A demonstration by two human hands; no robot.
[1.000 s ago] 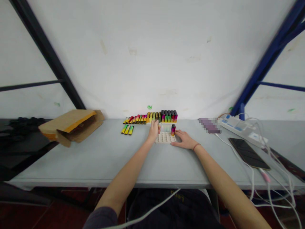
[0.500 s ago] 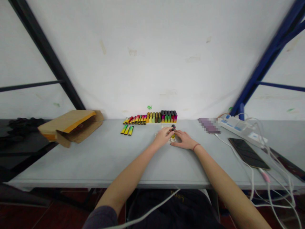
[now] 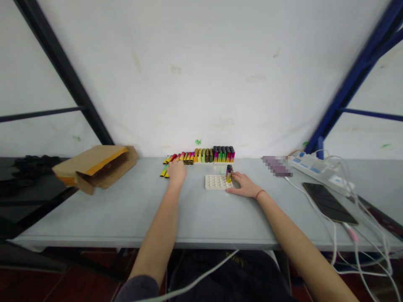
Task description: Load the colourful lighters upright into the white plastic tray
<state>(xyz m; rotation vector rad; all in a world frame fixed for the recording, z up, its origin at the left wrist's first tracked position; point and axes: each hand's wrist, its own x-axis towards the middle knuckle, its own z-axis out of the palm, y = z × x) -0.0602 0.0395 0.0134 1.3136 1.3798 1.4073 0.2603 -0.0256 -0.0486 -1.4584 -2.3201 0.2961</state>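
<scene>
A white tray (image 3: 215, 183) with rows of round holes lies on the table. In its right end stand a few upright tubes (image 3: 229, 174), purple to yellow with black tops. My right hand (image 3: 247, 186) steadies that end, thumb at the tray's front edge and fingers beside the standing tubes. To the left, my left hand (image 3: 176, 171) is over the loose yellow-green tubes (image 3: 164, 171), back of the hand up. Its fingertips are hidden, so whether they grip a tube does not show. Just behind it lies a pile of red, pink and yellow tubes (image 3: 188, 157).
Against the wall stand filled rows of yellow and olive tubes (image 3: 204, 155) and black-topped tubes (image 3: 223, 154). An open cardboard box (image 3: 94, 165) is on the left. On the right are a phone (image 3: 329, 202), a power strip (image 3: 321, 170) and white cables (image 3: 333, 235).
My left hand has left the tray and moved left to the loose tubes, uncovering the tray's holes. My right hand has stayed at the tray's right end.
</scene>
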